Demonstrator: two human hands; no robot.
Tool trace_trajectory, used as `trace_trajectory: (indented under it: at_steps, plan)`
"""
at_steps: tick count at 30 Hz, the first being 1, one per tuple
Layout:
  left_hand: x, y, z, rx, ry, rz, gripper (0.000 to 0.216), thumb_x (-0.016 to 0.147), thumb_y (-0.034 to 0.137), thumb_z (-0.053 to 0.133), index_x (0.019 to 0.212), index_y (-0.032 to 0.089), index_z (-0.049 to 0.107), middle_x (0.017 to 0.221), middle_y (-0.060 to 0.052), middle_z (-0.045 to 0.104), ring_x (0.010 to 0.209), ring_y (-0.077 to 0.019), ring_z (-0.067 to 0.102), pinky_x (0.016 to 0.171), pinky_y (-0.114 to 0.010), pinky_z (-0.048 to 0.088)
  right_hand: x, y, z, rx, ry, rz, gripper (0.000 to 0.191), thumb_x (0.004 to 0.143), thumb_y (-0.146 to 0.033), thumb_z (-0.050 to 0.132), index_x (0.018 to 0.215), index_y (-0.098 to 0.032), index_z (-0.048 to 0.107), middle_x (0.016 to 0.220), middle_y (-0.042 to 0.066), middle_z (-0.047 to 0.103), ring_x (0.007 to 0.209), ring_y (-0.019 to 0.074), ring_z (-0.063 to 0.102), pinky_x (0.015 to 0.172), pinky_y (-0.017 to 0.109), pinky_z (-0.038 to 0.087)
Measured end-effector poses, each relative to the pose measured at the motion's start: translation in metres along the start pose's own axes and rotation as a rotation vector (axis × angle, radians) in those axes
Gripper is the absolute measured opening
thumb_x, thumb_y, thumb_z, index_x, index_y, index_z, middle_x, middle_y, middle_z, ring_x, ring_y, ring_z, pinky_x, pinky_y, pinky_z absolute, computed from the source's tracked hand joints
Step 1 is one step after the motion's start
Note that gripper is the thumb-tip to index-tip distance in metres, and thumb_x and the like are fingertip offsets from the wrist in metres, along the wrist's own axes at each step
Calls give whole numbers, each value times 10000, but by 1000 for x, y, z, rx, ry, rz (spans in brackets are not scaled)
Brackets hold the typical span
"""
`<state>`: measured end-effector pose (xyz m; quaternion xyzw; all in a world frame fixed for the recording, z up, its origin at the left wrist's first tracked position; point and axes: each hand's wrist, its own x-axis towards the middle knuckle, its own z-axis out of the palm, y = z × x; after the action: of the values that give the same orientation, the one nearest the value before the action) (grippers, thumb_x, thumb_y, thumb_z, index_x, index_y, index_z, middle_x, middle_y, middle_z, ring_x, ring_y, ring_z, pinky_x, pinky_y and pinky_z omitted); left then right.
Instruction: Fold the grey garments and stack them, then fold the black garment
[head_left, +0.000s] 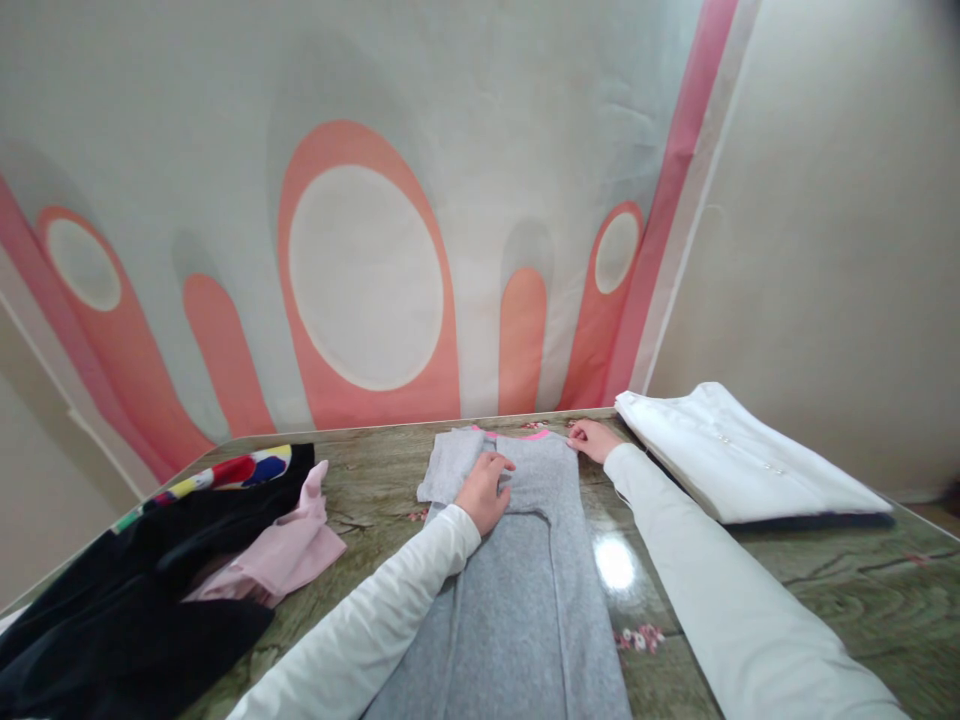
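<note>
A grey long top [517,610] with pink trim at its neckline lies lengthwise on the table, its collar end toward the wall. Part of the cloth is folded over at the upper left. My left hand [486,492] rests on that folded part, fingers slightly bent, with the thumb apart from them. At the top's upper right corner, my right hand [594,440] pinches the edge of the cloth between thumb and fingertips. The garment's near end runs out of the bottom of the view, partly behind my left sleeve.
A stack of folded white clothes [742,460], with a dark layer underneath, lies at right. To the left are a loose black garment [150,580] with a multicoloured part and a pink cloth [281,550]. The wood-patterned table [375,490] meets a decorated wall [480,200] at the back.
</note>
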<state>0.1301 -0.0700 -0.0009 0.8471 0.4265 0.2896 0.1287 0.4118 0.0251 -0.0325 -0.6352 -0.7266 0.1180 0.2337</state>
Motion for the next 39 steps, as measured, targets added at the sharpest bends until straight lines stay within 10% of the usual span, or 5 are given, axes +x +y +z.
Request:
trace_trajectory:
  at_steps: [4, 12, 29, 39]
  plan:
    - [-3, 16, -9, 222, -38, 110, 299, 767, 100, 450, 1039, 197, 528, 1228, -77, 421, 1121, -211, 399, 930, -397, 336, 1, -4, 1, -22, 49, 28, 87, 707, -236, 589, 767, -173, 586, 785, 39, 633, 718, 136, 579, 686, 236, 410]
    - [-24, 47, -7, 222, -495, 399, 508, 862, 403, 363, 1337, 266, 245, 1397, -53, 280, 1260, -256, 257, 981, -469, 235, 4, -11, 7, -132, 120, 184, 205, 713, -313, 590, 831, -146, 571, 908, 166, 611, 860, 241, 578, 736, 329, 397]
    - [-26, 48, 2, 316, -363, 240, 501, 821, 307, 457, 1287, 181, 322, 1334, -93, 377, 1194, -237, 369, 961, -382, 305, -11, -38, 6, -119, 252, 139, 177, 776, -234, 520, 946, -185, 538, 985, 97, 557, 890, 196, 538, 779, 292, 380]
    - [-8, 36, -12, 528, -316, 302, 220, 829, 133, 391, 961, 194, 556, 887, -48, 604, 822, -198, 584, 700, -303, 463, -115, -94, -1, -38, 85, -391, 224, 821, -221, 443, 1003, -150, 552, 1008, 95, 542, 969, 198, 497, 875, 338, 394]
